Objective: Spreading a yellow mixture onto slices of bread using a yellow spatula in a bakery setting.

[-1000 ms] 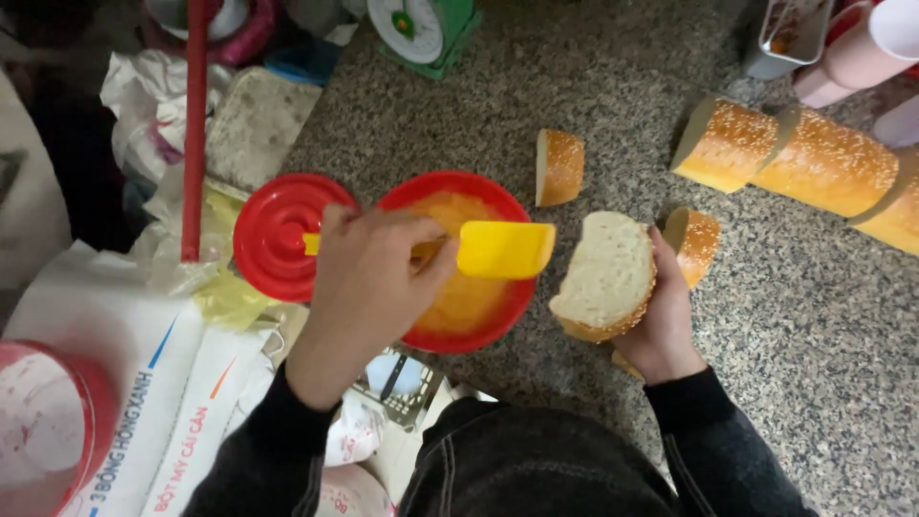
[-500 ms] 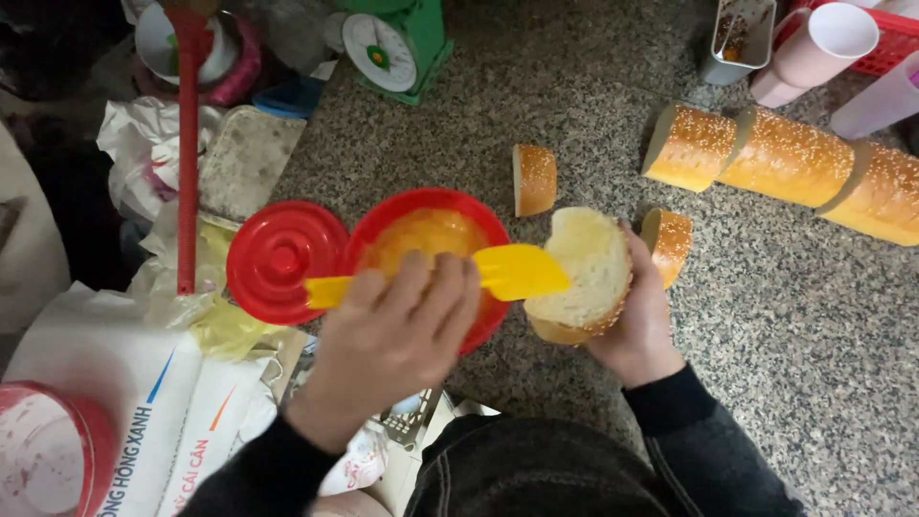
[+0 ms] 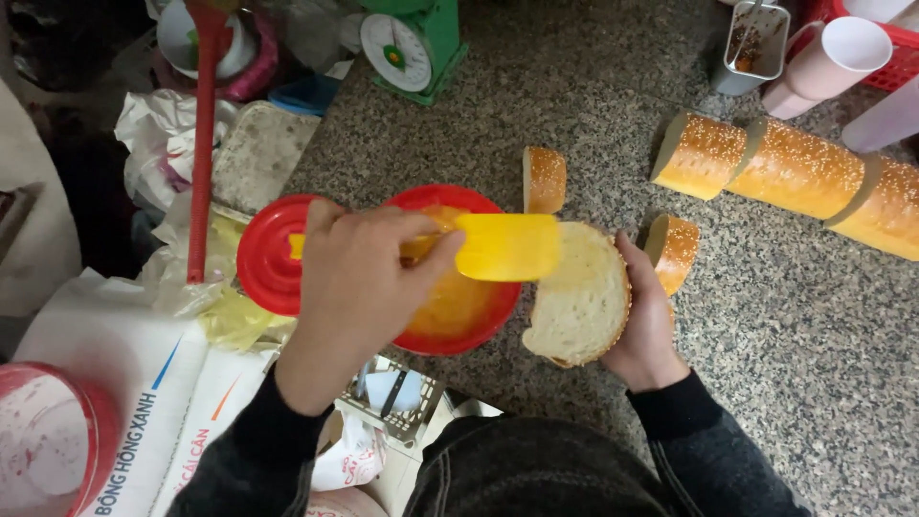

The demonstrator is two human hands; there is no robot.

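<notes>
Yellow plastic showed in the middle of the head view — a flat yellow spatula point(image 3: 498, 247). The left hand point(image 3: 359, 287) was closed around its handle, with the fingers curled over the top. The wide blade reached out to the right, over the rim of a red bowl point(image 3: 421, 340) and onto the edge of a bread slice point(image 3: 579, 297).

The bowl sat on a speckled grey stone counter point(image 3: 766, 345), close to the person's body. It held a thick orange-yellow spread point(image 3: 450, 302). A round red lid point(image 3: 268, 254) lay just to the left of the bowl, touching it or nearly so.

The right hand point(image 3: 651, 325) was wrapped around the right side of the bread slice, gripping it by the crust. The white cut face of the slice pointed up, and the slice sat just right of the bowl.

A small bread end point(image 3: 544, 179) lay on the counter above the slice. Another crusty piece point(image 3: 673, 251) lay behind the right hand's fingers. Farther right — well apart from the hands — three loaf chunks with seeds point(image 3: 790, 172) lay in a row.

At the top stood a green kitchen scale point(image 3: 412, 43). A pink cup point(image 3: 828, 62) lay tipped near the top right corner. A long red handle point(image 3: 203, 144) stood up on the left, over crumpled plastic bags point(image 3: 158, 124). White printed sacks point(image 3: 124, 383) lay at the lower left.
</notes>
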